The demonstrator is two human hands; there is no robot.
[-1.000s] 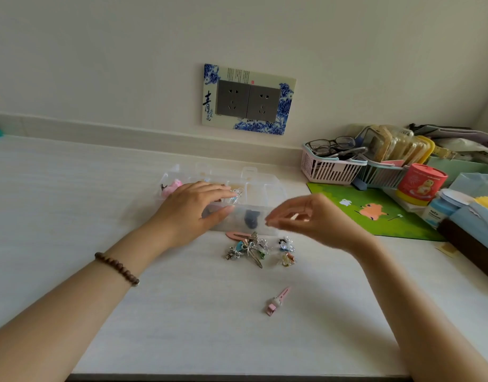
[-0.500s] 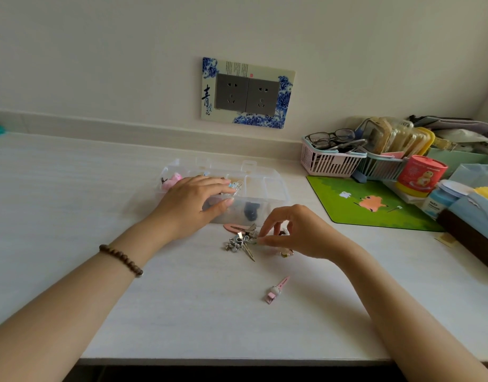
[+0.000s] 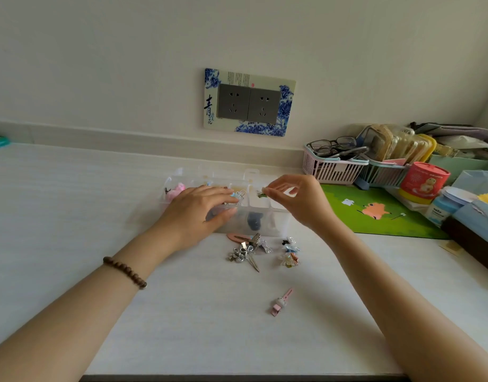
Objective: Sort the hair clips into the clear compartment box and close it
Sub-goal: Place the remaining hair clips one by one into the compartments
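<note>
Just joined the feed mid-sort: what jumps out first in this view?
Both hands meet over the clear compartment box at mid-table: the left hand rests on its front edge, while the right hand pinches a small dark-green clip above an open compartment. Just in front of the box lies a loose pile of hair clips, with one pink clip apart, nearer the camera. A blue-and-white socket plate stands out on the wall.

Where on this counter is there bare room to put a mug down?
Widest bare patch: left of the left hand and clear box, out to the counter end. A smaller one lies near the front edge, beside the lone pink clip. Crowded: the clip pile before the box, and the right side with baskets and green mat.
</note>
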